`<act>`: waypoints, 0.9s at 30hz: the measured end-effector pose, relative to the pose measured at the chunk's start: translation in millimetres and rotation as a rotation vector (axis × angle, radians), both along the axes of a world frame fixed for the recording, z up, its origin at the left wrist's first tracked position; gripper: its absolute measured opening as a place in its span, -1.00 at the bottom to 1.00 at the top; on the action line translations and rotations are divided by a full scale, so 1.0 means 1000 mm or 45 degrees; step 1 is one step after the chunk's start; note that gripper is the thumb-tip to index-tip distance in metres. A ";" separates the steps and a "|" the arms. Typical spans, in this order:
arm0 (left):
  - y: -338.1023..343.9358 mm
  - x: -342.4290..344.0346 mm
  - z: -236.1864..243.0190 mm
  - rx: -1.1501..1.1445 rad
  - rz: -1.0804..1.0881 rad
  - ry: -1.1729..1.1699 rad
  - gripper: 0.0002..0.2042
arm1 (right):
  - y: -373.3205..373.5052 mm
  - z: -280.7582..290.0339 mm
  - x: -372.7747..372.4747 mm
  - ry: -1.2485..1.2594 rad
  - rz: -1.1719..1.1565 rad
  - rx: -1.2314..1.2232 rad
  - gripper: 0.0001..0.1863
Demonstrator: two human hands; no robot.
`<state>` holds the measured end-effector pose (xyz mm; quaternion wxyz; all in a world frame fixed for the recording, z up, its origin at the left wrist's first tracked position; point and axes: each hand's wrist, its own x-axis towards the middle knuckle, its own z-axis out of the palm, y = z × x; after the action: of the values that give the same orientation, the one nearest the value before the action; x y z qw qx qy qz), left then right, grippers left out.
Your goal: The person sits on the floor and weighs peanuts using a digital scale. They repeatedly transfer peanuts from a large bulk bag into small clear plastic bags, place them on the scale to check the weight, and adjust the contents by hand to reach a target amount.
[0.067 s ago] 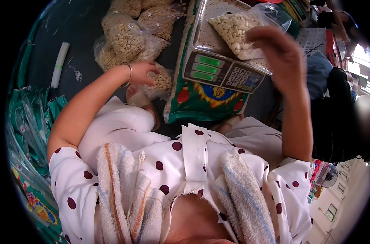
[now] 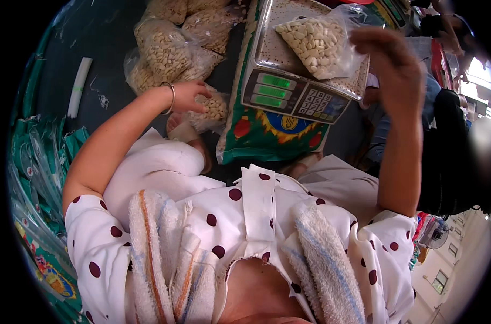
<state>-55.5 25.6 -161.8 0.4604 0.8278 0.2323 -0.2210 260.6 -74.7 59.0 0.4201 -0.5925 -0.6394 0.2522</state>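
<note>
Lying left of right hand, filled bag

Packing wkshp or mkt stall, unclr. which: digital scale is sitting on green sack; clear bags w/ pale seeds are lying nearby; green pkg'g is piling at L.

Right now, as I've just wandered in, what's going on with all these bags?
A person's left hand is over a clear bag of pale, seed-like pieces. Another filled bag lies on a scale with lit green displays. The right hand, blurred, is just right of it; whether it touches the plastic isn't clear. Below the scale is a green printed sack, and more filled bags are heaped beyond the left hand.
</note>
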 end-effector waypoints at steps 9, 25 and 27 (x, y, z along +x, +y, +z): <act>0.009 0.018 -0.006 0.093 -0.074 -0.007 -0.51 | 0.089 0.011 0.057 -1.068 0.115 -1.082 -0.69; 0.012 0.018 -0.009 -0.006 0.019 -0.057 -0.49 | 0.064 -0.042 0.084 -0.751 0.002 -0.719 -0.73; 0.010 0.018 -0.007 -0.025 0.033 -0.085 -0.50 | 0.062 -0.035 0.090 -0.734 -0.033 -0.709 -0.69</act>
<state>-37.1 35.5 -168.4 0.4789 0.8269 0.2254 -0.1898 350.2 -13.1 24.3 0.0501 -0.7382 -0.6307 0.2342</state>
